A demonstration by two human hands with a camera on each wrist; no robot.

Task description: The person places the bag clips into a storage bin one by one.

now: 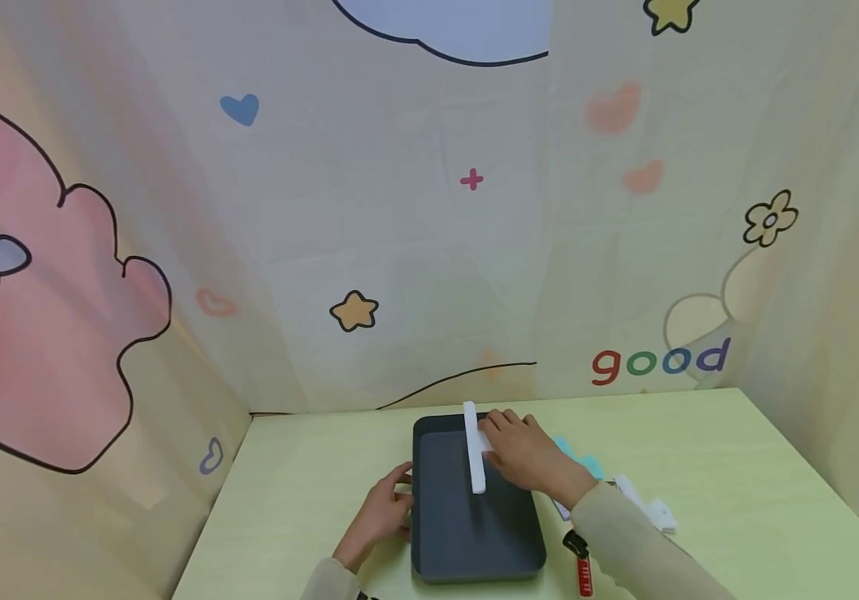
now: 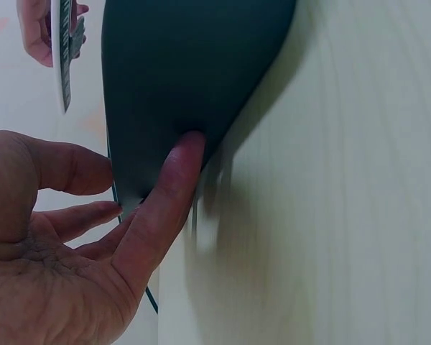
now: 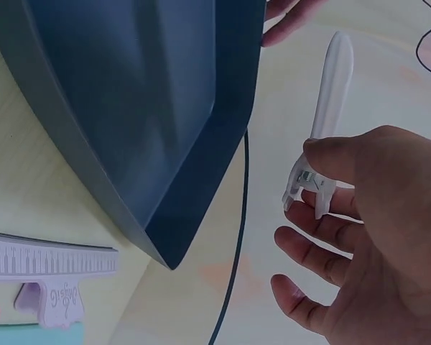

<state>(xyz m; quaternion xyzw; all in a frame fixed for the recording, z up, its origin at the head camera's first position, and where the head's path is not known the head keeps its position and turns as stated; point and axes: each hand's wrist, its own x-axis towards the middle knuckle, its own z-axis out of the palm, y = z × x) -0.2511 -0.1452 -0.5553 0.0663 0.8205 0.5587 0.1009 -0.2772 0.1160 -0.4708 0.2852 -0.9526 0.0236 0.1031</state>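
A dark grey rectangular tray (image 1: 477, 542) lies on the table. Over its far half my right hand (image 1: 526, 454) holds a long white clip (image 1: 474, 454). In the right wrist view, the thumb and index finger pinch this clip (image 3: 320, 144) at its short spring handle, and the other fingers are loosely bent. My left hand (image 1: 377, 512) is at the tray's left side. The left wrist view shows its extended fingers (image 2: 165, 187) touching the outer wall of the tray (image 2: 179, 72).
Right of the tray lie a lilac clip (image 3: 50, 262) marked "Music", pale blue pieces (image 1: 590, 465), another white clip (image 1: 657, 512) and a red object with a black end (image 1: 585, 575). My right forearm partly covers that area. A printed curtain (image 1: 429, 250) hangs behind the table (image 1: 309, 467).
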